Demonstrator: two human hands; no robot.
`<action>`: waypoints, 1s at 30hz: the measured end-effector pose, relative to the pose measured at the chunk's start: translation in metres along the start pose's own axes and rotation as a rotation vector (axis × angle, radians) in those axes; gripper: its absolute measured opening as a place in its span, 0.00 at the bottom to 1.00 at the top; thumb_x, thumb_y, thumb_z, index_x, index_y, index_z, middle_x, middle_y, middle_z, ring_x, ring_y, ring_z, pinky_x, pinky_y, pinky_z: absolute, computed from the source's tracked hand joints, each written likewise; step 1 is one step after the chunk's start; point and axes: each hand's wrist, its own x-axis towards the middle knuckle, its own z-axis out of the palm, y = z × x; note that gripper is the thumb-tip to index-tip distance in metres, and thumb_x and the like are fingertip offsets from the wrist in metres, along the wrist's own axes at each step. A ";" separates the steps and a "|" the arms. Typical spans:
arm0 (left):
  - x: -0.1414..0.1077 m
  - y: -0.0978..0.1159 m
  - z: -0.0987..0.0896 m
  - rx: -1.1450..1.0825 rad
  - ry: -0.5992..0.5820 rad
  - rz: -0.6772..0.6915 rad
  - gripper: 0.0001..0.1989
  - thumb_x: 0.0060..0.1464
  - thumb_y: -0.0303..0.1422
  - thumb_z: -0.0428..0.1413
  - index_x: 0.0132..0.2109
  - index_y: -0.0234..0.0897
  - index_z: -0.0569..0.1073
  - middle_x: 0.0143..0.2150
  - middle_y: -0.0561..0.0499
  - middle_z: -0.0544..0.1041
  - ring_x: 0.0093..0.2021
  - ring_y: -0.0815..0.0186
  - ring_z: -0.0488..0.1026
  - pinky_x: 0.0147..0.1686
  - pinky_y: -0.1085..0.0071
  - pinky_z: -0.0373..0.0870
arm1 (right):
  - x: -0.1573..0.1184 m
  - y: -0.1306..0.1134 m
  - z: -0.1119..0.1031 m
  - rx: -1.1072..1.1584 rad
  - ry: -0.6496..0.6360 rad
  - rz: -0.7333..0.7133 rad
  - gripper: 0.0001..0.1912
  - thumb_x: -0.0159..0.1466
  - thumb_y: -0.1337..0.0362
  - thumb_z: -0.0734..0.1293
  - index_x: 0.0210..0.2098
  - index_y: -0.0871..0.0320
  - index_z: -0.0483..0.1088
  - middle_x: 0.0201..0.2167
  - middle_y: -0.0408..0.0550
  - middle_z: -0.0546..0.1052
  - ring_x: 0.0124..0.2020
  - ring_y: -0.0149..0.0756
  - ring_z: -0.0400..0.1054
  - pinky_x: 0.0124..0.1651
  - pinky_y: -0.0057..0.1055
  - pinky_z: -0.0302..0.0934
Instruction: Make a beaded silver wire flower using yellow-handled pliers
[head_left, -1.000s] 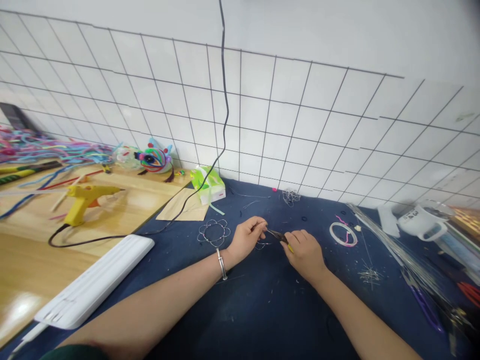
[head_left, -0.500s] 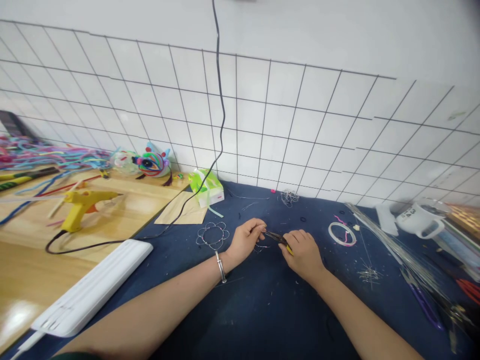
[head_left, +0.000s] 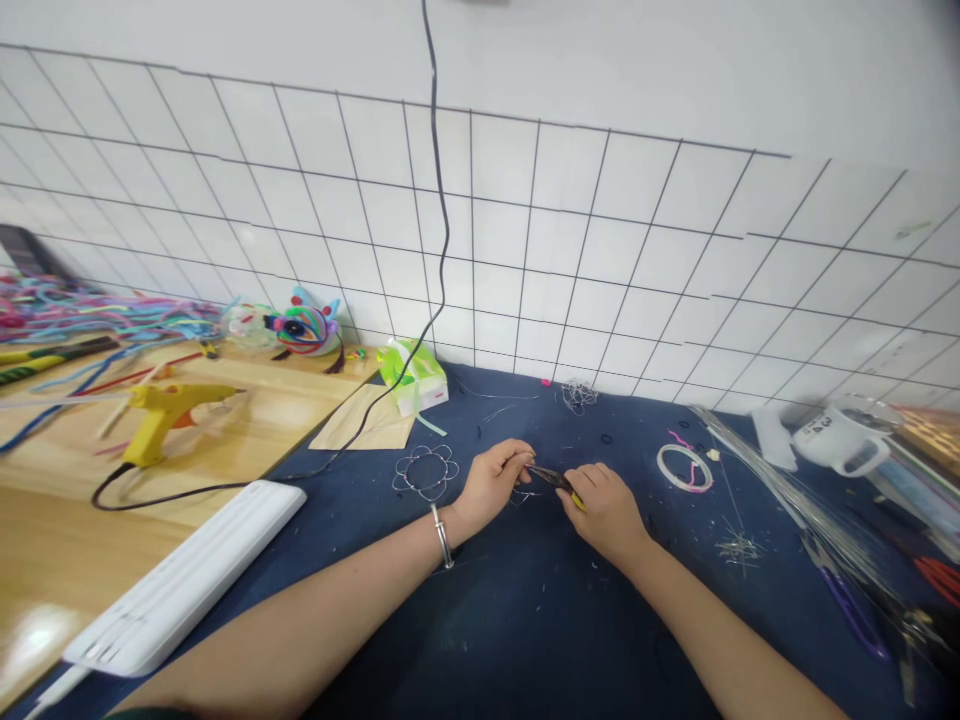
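My left hand [head_left: 493, 482] pinches a thin piece of bent wire [head_left: 524, 494], part of which hangs below the fingertips. Wrapped around yellow handles, my right hand [head_left: 607, 508] holds a pair of pliers [head_left: 551, 477]. The dark jaws point left and meet the wire right at my left fingertips; the exact grip is too small to make out. To the left of my left hand, a flower-shaped wire ring [head_left: 426, 472] with looped petals lies flat on the dark blue cloth [head_left: 517, 620].
A yellow glue gun [head_left: 161, 415] and a white power strip [head_left: 187, 580] are at left. On the right lie a wire spool [head_left: 684, 468], a bundle of straight wires [head_left: 795, 495], purple-handled scissors [head_left: 844, 600] and a white mug [head_left: 840, 440]. Tangled wire [head_left: 579, 396] rests near the wall.
The plier jaws have shifted slightly left, closer to my left fingertips, and the hanging wire has turned a little. Both hands stay in nearly the same place.
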 end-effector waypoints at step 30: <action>-0.005 0.011 0.000 0.038 0.026 0.014 0.13 0.58 0.39 0.41 0.40 0.37 0.66 0.24 0.56 0.73 0.17 0.74 0.68 0.21 0.78 0.62 | 0.001 0.000 -0.004 0.076 0.066 0.038 0.06 0.60 0.65 0.59 0.35 0.59 0.66 0.31 0.49 0.68 0.35 0.37 0.62 0.40 0.35 0.55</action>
